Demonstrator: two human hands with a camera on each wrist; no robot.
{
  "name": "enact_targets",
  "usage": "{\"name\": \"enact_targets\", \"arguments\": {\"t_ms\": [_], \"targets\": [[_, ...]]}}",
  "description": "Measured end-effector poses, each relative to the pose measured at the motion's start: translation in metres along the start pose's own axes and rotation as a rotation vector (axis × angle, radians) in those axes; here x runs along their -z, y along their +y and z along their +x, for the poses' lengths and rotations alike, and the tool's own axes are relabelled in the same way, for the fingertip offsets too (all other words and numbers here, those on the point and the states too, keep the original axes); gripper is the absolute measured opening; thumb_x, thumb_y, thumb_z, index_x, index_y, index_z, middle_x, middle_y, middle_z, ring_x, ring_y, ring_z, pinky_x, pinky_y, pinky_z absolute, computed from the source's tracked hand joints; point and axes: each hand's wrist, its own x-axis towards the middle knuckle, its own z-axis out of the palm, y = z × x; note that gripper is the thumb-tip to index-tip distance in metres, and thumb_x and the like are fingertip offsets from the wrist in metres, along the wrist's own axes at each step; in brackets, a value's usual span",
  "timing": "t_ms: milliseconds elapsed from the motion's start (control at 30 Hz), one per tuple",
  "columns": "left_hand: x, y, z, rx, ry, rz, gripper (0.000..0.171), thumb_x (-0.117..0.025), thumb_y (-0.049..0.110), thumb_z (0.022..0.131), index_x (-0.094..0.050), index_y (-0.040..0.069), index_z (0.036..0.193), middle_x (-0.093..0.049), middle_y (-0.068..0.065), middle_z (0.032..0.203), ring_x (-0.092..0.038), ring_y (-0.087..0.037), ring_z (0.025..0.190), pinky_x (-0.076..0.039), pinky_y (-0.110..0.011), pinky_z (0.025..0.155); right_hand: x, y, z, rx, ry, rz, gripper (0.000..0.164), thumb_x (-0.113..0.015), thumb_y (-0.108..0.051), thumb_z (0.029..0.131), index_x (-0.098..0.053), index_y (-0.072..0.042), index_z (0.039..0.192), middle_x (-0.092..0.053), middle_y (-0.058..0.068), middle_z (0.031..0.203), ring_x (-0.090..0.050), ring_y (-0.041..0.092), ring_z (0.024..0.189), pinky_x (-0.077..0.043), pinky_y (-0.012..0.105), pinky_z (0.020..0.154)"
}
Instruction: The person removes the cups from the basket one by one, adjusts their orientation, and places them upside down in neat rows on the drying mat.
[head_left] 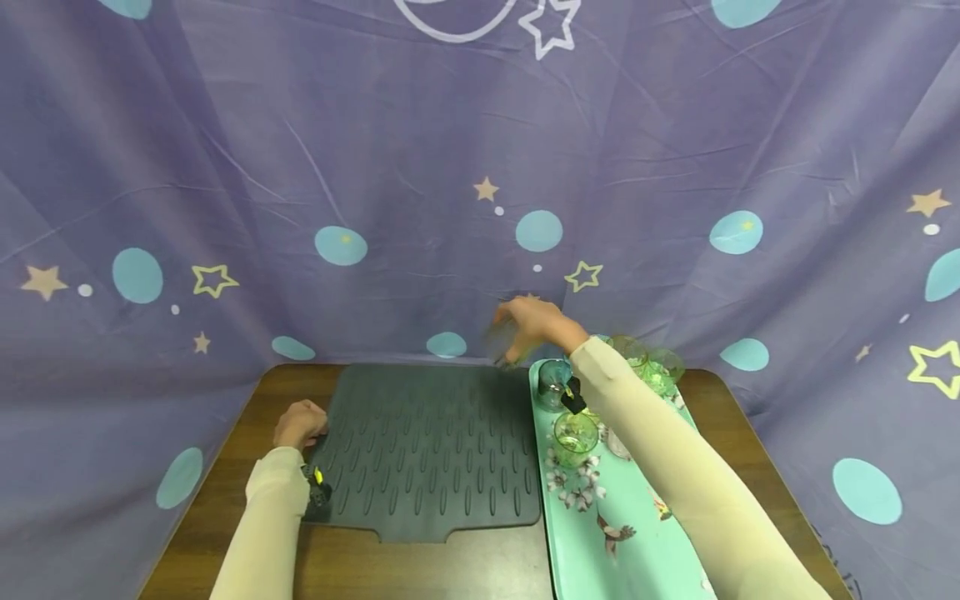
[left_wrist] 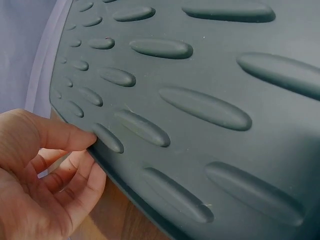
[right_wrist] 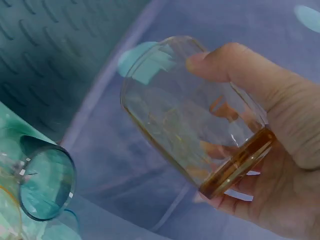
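Fingers (right_wrist: 245,67) (R) grip glass (right_wrist: 180,115), L fingers (left_wrist: 62,136) pinch mat (head_left: 427,454); tray (head_left: 581,554) prob. holds 5+ glasses (head_left: 576,440).

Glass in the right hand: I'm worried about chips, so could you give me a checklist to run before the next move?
1. Right hand grips the amber-based glass: ok.
2. Amber-based glass apart from the teal glass: ok, a gap shows in the right wrist view.
3. Left hand at the edge of the mat: ok.
4. Amber-based glass resting on the mat: not ok, held off it.
5. Amber-based glass free of fine cracks: cannot tell.
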Motion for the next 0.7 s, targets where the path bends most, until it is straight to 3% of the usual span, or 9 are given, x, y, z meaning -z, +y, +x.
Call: {"name": "enact_targets", "arguments": {"t_ms": [267,533,700], "targets": [[-0.001,0.001,0.000,0.015,0.006,0.012,0.023,-0.056,0.003,0.076,-0.062,0.001,0.098,-0.066,-0.011,0.084,-0.063,-0.020,0.071,-0.058,-0.030,0.061,-0.030,-0.012,0.022,-0.076,-0.051,-0.147,0.068,-0.087,-0.027,0.072,-0.063,-0.021,0.135,-0.060,0.006,0.138,-0.056,0.032,0.125,-0.052,0.050,0.099],[-0.001,-0.002,0.002,0.001,-0.017,-0.022,0.016,-0.055,0.003,0.079,-0.061,0.003,0.094,-0.068,-0.012,0.087,-0.065,-0.024,0.077,-0.059,-0.032,0.063,-0.055,-0.017,0.040,-0.141,-0.121,-0.160,0.070,-0.089,-0.028,0.076,-0.060,-0.022,0.139,-0.056,0.007,0.142,-0.051,0.033,0.129,-0.048,0.051,0.104],[-0.001,-0.002,0.004,-0.002,-0.027,-0.031,0.011,-0.051,0.005,0.084,-0.059,0.004,0.091,-0.068,-0.010,0.085,-0.066,-0.026,0.078,-0.059,-0.032,0.064,-0.069,-0.016,0.046,-0.167,-0.134,-0.230,0.064,-0.089,-0.031,0.077,-0.063,-0.021,0.134,-0.057,0.009,0.138,-0.051,0.033,0.125,-0.047,0.051,0.105]]}}
